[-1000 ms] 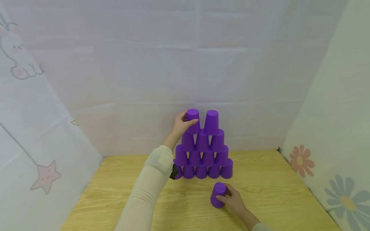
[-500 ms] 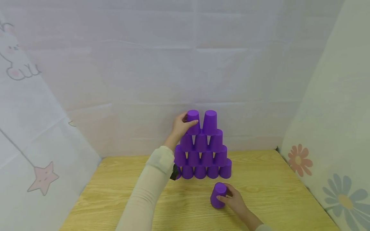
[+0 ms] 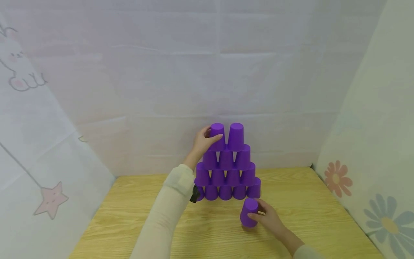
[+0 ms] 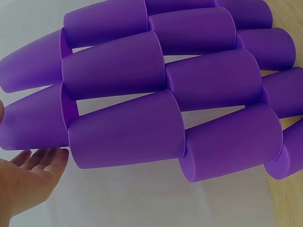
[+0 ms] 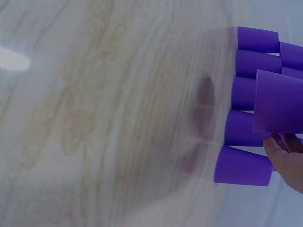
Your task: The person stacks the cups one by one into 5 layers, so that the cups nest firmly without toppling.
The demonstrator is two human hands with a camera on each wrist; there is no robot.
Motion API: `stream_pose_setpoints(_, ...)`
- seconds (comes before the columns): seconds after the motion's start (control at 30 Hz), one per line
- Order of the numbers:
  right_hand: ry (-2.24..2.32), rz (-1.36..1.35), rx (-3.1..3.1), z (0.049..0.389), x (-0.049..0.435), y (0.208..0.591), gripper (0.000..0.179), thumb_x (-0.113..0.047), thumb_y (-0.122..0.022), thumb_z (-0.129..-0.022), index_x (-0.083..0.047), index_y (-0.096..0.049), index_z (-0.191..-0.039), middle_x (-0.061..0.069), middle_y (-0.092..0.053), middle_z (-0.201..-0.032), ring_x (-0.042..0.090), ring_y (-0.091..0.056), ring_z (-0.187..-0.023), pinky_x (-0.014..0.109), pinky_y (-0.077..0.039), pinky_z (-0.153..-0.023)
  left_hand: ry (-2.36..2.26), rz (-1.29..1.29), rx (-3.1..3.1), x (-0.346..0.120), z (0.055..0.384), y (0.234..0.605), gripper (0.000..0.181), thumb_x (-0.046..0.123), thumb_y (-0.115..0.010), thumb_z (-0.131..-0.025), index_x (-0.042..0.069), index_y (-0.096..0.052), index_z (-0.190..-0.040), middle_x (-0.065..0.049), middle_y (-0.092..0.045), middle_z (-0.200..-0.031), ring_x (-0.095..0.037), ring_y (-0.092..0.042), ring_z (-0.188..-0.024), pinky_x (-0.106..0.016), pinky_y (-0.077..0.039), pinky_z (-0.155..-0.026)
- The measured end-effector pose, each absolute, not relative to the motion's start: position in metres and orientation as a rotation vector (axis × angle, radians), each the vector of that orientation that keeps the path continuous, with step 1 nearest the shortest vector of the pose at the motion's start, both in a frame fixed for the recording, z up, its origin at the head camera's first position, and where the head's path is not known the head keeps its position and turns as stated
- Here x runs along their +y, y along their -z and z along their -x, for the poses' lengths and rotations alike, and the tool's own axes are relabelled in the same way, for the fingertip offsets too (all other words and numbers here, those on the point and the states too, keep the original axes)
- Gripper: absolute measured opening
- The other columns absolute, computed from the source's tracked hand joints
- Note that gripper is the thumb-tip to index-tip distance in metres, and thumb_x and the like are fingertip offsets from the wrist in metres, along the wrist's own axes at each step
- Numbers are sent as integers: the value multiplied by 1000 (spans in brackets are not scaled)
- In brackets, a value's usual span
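Note:
Purple cups stand upside down in a pyramid (image 3: 225, 159) of stacked rows, two cups in the top row. My left hand (image 3: 203, 141) grips the top row's left cup (image 3: 217, 132), thumb across its front. In the left wrist view, the fingers of my left hand (image 4: 33, 177) lie along that cup (image 4: 35, 119), which rests on the row beneath. In front of the pyramid's right side, my right hand (image 3: 271, 220) holds a loose purple cup (image 3: 249, 213), mouth down. The right wrist view shows this cup (image 5: 279, 103) raised off the table.
The pyramid's bottom row stands on a wood-grain table (image 3: 207, 230). A pale cloth backdrop (image 3: 161, 90) hangs close behind it. Printed cloths flank both sides, the right one with flowers (image 3: 337, 178). A small black object (image 3: 195, 194) shows by my left sleeve.
My right hand has lifted the loose cup off the table and moved it slightly right and toward the pyramid. The left hand keeps its grip on the top left cup.

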State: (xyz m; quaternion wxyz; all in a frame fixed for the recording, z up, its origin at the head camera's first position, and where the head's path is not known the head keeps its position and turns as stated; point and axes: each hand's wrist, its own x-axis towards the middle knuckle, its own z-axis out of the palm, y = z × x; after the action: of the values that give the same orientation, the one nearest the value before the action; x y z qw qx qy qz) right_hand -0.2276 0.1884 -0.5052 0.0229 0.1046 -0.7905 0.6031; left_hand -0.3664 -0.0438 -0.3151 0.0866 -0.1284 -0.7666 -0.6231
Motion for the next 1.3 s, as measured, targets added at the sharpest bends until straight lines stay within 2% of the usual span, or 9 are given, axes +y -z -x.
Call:
stream_pose_setpoints(0.13,-1871,-389,-2463,228,189,493,48,-15,-68,-74,-6,-49,-117,13,-55,-107,29,-50,-99,41,-42,-82,1900,390,-2270,-48,364,317,66,27,-69,-73,9,-38,-129,-9,-46,-123,-19,-42,-112,-28,-34,-92)
stream_pose_setpoints(0.4,-1833,-622,-2436,233,193,463,43,-14,-64,-78,-5,-48,-117,12,-55,-106,28,-51,-96,35,-44,-79,1978,450,-2199,-60,354,323,68,21,-68,-75,3,-34,-131,-15,-38,-129,-27,-35,-117,-32,-30,-95)
stream_pose_setpoints(0.5,-1825,-663,-2435,233,195,451,44,-14,-64,-78,-6,-47,-118,12,-54,-106,28,-52,-95,34,-46,-76,1996,449,-2197,-69,349,330,68,20,-68,-75,4,-34,-131,-15,-37,-130,-27,-34,-118,-32,-31,-95)
stream_pose_setpoints(0.7,-1744,-698,-2461,239,198,424,47,-19,-64,-78,-8,-45,-120,10,-53,-108,26,-51,-96,33,-46,-76,1934,428,-2228,-89,337,344,69,29,-68,-75,8,-34,-131,-10,-39,-129,-22,-35,-118,-33,-30,-96)
stream_pose_setpoints(0.83,-1715,-713,-2483,244,201,400,48,-20,-63,-79,-8,-44,-121,10,-53,-108,25,-51,-97,34,-45,-78,1903,440,-2251,-102,330,354,72,34,-66,-75,7,-31,-132,-10,-37,-131,-22,-33,-119,-32,-27,-97)
stream_pose_setpoints(1.07,-1588,-728,-2481,253,203,354,46,-14,-61,-81,-4,-42,-122,13,-53,-106,29,-52,-94,35,-47,-72,1910,392,-2318,-119,320,374,74,37,-64,-76,7,-28,-133,-10,-33,-133,-24,-29,-121,-36,-24,-99)
stream_pose_setpoints(1.2,-1531,-745,-2483,258,203,332,46,-16,-61,-81,-5,-42,-122,12,-53,-107,28,-52,-94,36,-47,-72,1932,397,-2330,-124,308,378,73,31,-64,-77,4,-26,-134,-11,-30,-135,-25,-27,-122,-37,-22,-99)
stream_pose_setpoints(1.3,-1510,-740,-2505,260,201,318,48,-24,-61,-81,-8,-43,-122,8,-53,-107,24,-52,-96,37,-46,-74,1936,395,-2328,-124,297,377,70,24,-63,-79,1,-25,-133,-15,-30,-134,-28,-26,-122,-39,-22,-99)
